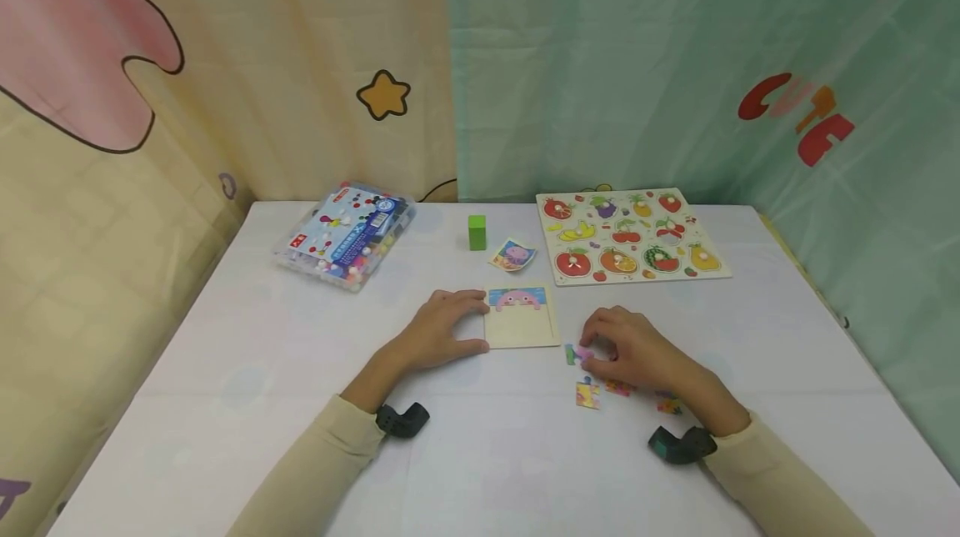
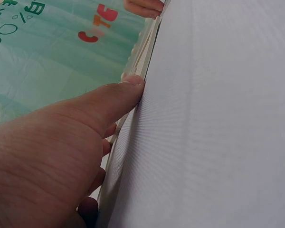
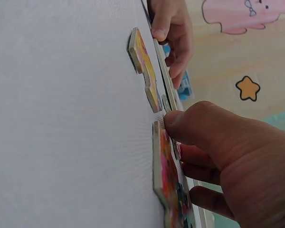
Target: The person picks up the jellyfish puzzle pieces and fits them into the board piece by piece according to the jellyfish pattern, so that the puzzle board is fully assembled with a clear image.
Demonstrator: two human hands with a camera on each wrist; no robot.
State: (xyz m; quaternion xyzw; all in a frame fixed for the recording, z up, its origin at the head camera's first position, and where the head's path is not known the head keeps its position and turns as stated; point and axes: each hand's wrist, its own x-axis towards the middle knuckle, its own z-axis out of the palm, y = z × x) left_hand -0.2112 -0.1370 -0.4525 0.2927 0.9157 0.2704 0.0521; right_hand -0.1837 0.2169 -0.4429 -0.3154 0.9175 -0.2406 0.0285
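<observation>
Left grip against thin, probably wooden board; white tabletop beside

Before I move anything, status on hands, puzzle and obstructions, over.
Left hand touching left edge of puzzle board; right hand pinching a puzzle piece. Picture across top of board, bare below. Possibly in the way: loose pieces near right hand.

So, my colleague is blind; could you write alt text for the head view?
A person's right hand pinches a puzzle piece beside a partly filled tray, whose left edge the left hand touches, on a white table. More pieces lie by the right hand; behind are a plastic box, a green block, a picture card and a fruit board.
</observation>
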